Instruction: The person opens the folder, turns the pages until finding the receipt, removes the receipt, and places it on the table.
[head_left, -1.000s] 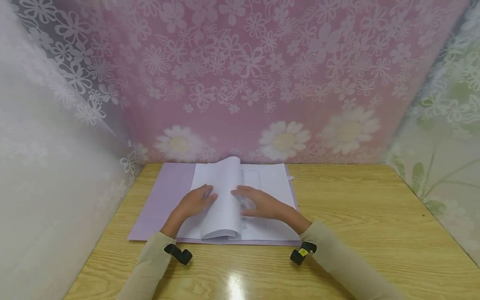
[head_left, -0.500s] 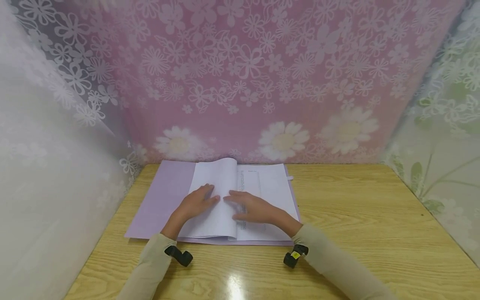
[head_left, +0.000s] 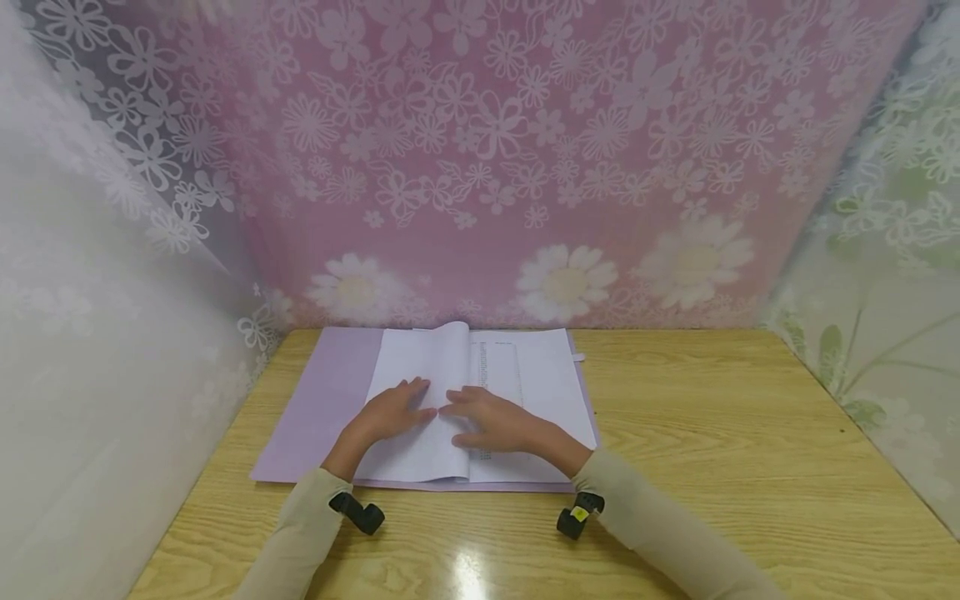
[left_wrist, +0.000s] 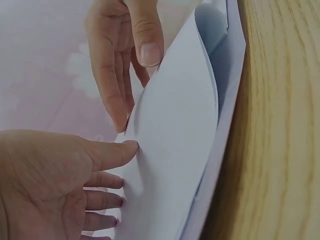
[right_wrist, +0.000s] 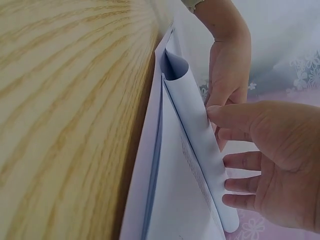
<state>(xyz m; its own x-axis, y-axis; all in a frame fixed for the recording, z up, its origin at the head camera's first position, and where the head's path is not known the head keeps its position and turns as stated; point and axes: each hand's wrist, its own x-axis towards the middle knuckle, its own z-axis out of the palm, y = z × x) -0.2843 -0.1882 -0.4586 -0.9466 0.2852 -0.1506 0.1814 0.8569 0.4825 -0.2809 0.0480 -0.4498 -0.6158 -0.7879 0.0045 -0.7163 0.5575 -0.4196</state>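
A lavender folder (head_left: 322, 400) lies spread on the table, holding a stack of white paper. Its upper sheets (head_left: 450, 354) are turned over to the left and bow up in a rounded fold (right_wrist: 190, 100) near the middle. Fingertips of my left hand (head_left: 386, 414) rest on these sheets, fingers extended and spread. Facing it, my right hand (head_left: 491, 421) has its fingertips on the fold, thumb apart from the fingers. Under its palm, a printed page (head_left: 502, 367) with columns of small text shows on the right side.
The wood-grain table (head_left: 712, 417) extends to the right of the folder and in front of it. A pink flowered curtain (head_left: 465, 167) hangs right behind the table, with pale sheets of cloth at both sides. A small white tab (head_left: 578, 357) sticks out from the folder's right edge.
My right hand has moved left and slightly nearer, and the fold has shifted left and flattened with it. My left hand has moved slightly down the page, staying on the paper.
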